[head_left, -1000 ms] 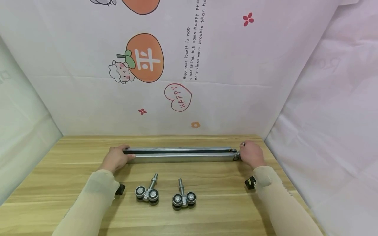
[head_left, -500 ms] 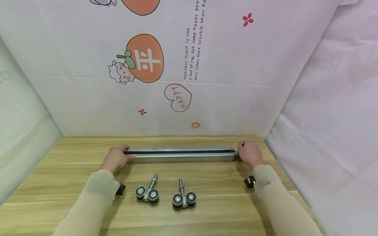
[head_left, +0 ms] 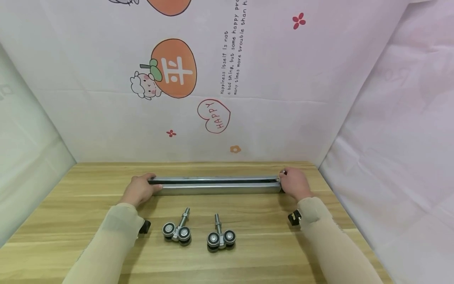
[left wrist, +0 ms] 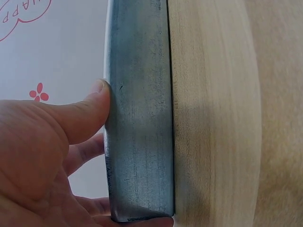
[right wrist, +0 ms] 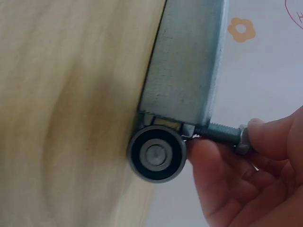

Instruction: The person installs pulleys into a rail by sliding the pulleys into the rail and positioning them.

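A long metal channel rail [head_left: 216, 189] lies across the wooden table, its dark slot facing up. My left hand [head_left: 139, 190] grips its left end. In the left wrist view the thumb presses the rail's upper edge, and one finger lies across the end face. At the opposite end my right hand [head_left: 296, 184] pinches the threaded bolt [right wrist: 222, 134] of a roller trolley, near its nut [right wrist: 244, 139]. One trolley wheel [right wrist: 157, 153] shows just outside the rail's end in the right wrist view; the part farther in is hidden by the rail wall.
Two more roller trolleys, a left one [head_left: 177, 233] and a right one [head_left: 221, 240], rest on the table [head_left: 255, 252] in front of the rail, bolts pointing away. A printed white cloth [head_left: 269, 118] hangs behind the table, with white cloth at both sides.
My right hand has moved left with the trolley, whose wheels have gone from sticking out at the rail's end to mostly out of sight. My left hand stays on the rail.
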Demonstrator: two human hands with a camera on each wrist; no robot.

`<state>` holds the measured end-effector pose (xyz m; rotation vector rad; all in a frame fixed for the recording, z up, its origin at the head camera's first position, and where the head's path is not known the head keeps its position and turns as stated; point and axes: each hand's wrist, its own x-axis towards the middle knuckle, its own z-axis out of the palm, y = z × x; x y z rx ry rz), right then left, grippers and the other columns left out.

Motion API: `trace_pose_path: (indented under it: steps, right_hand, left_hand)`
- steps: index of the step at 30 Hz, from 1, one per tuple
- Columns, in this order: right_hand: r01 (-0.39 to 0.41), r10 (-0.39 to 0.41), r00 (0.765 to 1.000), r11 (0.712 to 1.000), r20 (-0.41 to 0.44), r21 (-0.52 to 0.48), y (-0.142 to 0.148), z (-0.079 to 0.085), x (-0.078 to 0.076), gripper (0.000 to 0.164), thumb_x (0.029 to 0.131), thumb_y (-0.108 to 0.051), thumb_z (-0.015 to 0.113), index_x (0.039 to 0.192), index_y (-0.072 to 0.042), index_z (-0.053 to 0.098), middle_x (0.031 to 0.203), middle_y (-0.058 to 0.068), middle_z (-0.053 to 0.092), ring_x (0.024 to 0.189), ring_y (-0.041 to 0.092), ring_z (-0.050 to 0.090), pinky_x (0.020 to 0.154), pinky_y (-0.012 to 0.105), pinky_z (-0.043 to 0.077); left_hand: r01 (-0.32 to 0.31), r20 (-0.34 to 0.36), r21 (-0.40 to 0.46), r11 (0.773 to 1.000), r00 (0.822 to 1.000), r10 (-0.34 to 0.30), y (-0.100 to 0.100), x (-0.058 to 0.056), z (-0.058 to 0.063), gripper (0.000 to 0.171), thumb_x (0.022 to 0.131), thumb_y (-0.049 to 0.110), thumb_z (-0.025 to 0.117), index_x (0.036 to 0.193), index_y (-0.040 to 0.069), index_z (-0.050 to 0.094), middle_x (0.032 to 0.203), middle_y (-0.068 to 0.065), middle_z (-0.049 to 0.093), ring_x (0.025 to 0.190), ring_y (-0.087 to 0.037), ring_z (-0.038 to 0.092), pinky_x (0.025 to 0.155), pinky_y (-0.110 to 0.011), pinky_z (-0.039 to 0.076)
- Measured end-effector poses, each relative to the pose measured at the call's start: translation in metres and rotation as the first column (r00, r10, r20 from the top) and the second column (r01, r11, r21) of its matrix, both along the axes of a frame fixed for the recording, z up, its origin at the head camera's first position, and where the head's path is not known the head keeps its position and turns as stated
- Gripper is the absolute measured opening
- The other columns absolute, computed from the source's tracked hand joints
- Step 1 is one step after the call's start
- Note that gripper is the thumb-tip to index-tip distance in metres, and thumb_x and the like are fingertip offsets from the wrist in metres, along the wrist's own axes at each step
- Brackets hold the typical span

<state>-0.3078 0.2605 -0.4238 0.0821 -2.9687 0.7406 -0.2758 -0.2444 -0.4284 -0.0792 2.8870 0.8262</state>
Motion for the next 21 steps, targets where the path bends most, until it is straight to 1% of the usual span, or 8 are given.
trace_pose_path:
  steps: [7, 13, 21]
  right_hand:
    - [-0.011, 0.011, 1.0, 1.0, 0.003, 0.016, -0.0005, 0.0009, -0.0033, 0.03, 0.105, -0.019, 0.046, 0.113, 0.002, 0.066, 0.101, 0.016, 0.067, 0.087, 0.03, 0.06, 0.075, 0.047, 0.05]
    - [-0.024, 0.024, 1.0, 1.0, 0.003, 0.018, -0.0011, 0.0021, -0.0051, 0.026, 0.104, -0.018, 0.049, 0.108, 0.0, 0.067, 0.096, 0.012, 0.066, 0.081, 0.028, 0.058, 0.071, 0.044, 0.049]
    - [-0.028, 0.028, 1.0, 0.999, 0.013, 0.027, -0.0006, 0.0019, -0.0075, 0.026, 0.104, -0.02, 0.049, 0.107, -0.002, 0.067, 0.096, 0.012, 0.066, 0.084, 0.029, 0.058, 0.075, 0.046, 0.049]
  left_hand:
    - [0.002, 0.004, -0.012, 1.0, 1.0, -0.002, 0.0011, -0.0022, 0.0001, 0.065, 0.101, 0.036, 0.059, 0.149, -0.002, 0.039, 0.141, -0.049, 0.027, 0.127, -0.063, 0.033, 0.1, -0.068, 0.036]
    - [0.003, 0.005, -0.016, 1.0, 1.0, -0.003, 0.0008, -0.0037, -0.002, 0.064, 0.101, 0.035, 0.059, 0.149, -0.002, 0.039, 0.141, -0.049, 0.026, 0.127, -0.062, 0.033, 0.101, -0.068, 0.036]
    - [0.004, 0.007, -0.013, 1.0, 1.0, -0.004, 0.0003, -0.0033, -0.0013, 0.065, 0.101, 0.036, 0.059, 0.149, -0.002, 0.038, 0.14, -0.048, 0.028, 0.125, -0.061, 0.036, 0.1, -0.067, 0.037]
